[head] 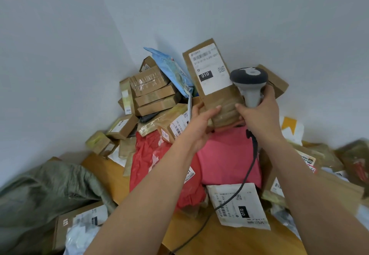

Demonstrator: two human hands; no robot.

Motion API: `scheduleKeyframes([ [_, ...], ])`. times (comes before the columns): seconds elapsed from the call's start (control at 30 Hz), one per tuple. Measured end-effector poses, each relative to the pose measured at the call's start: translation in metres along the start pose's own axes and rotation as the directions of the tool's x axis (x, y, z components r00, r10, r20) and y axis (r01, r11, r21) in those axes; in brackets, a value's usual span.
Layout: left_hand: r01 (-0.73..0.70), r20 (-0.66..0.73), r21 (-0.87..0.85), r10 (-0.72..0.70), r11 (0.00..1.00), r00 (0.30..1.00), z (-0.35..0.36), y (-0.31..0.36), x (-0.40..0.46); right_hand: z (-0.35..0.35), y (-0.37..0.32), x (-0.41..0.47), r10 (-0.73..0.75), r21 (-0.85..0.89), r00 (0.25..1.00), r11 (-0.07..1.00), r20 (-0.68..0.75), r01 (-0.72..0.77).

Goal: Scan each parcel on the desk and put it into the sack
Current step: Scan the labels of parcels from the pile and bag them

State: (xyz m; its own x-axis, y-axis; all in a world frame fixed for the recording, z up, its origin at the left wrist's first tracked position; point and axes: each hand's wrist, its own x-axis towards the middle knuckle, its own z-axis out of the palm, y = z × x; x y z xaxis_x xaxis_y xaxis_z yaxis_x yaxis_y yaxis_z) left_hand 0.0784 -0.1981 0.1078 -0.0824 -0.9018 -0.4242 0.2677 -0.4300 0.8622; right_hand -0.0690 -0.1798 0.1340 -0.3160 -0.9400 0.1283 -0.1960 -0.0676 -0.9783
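Two hands share the work over a crowded desk [229, 240]: the left hand [201, 120] grips the lower end of a tall cardboard box [211, 79], holding it upright with its label facing the person, while the right hand [259, 115] is wrapped around the handle of a scanner [248, 79] aimed at that label. The scanner head sits very close to the box, so the barcode near the top may fall outside its beam. Its cord [245, 176] trails across the pink parcel [229, 154] and could snag. The green sack [46, 190] lies crumpled at the left, and its collapsed mouth could cause a fumble.
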Motion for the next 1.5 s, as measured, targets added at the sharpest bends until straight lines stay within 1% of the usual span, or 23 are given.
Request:
scheduleKeyframes([
  [0.1,-0.080,0.026,0.008,0.080,0.997,0.996,0.000,0.012,-0.006,0.000,-0.006,-0.007,0.011,0.034,0.999,0.999,-0.043,-0.010],
  [0.23,-0.091,0.059,-0.040,0.093,0.995,0.994,-0.009,0.030,-0.022,0.002,-0.016,-0.018,0.023,0.080,0.999,0.997,-0.037,-0.020],
  [0.3,-0.093,0.048,-0.072,0.096,0.993,0.994,-0.011,0.035,-0.031,0.002,-0.023,-0.023,0.007,0.100,1.000,0.995,-0.015,-0.005],
  [0.37,-0.103,0.004,-0.087,0.104,0.991,0.995,-0.013,0.036,-0.039,0.003,-0.034,-0.027,0.001,0.118,1.000,0.993,0.015,-0.003],
  [0.43,-0.113,-0.055,-0.072,0.109,0.991,0.993,-0.016,0.034,-0.046,0.004,-0.048,-0.030,0.044,0.170,0.998,0.984,0.055,-0.053],
  [0.5,-0.118,-0.113,-0.040,0.113,0.992,0.987,-0.024,0.030,-0.049,0.001,-0.064,-0.034,0.121,0.227,0.985,0.963,0.127,-0.148],
  [0.6,-0.123,-0.149,-0.032,0.117,0.992,0.982,-0.038,0.026,-0.053,-0.009,-0.090,-0.044,0.173,0.269,0.956,0.934,0.236,-0.235],
  [0.77,-0.129,-0.156,-0.066,0.117,0.989,0.981,-0.053,0.021,-0.055,-0.024,-0.127,-0.063,0.089,0.292,0.948,0.939,0.306,-0.183],
  [0.87,-0.135,-0.163,-0.084,0.120,0.987,0.979,-0.056,0.017,-0.056,-0.033,-0.141,-0.071,0.048,0.284,0.953,0.949,0.299,-0.137],
  [1.0,-0.116,-0.182,-0.060,0.103,0.991,0.978,-0.061,0.013,-0.056,-0.042,-0.155,-0.081,0.023,0.268,0.958,0.958,0.286,-0.102],
  [1.23,-0.082,-0.211,-0.044,0.071,0.996,0.975,-0.071,0.008,-0.055,-0.046,-0.168,-0.091,0.017,0.247,0.964,0.965,0.266,-0.085],
  [1.5,-0.060,-0.244,-0.064,0.043,0.996,0.969,-0.084,0.004,-0.051,-0.046,-0.175,-0.096,0.034,0.224,0.958,0.969,0.286,-0.101],
])
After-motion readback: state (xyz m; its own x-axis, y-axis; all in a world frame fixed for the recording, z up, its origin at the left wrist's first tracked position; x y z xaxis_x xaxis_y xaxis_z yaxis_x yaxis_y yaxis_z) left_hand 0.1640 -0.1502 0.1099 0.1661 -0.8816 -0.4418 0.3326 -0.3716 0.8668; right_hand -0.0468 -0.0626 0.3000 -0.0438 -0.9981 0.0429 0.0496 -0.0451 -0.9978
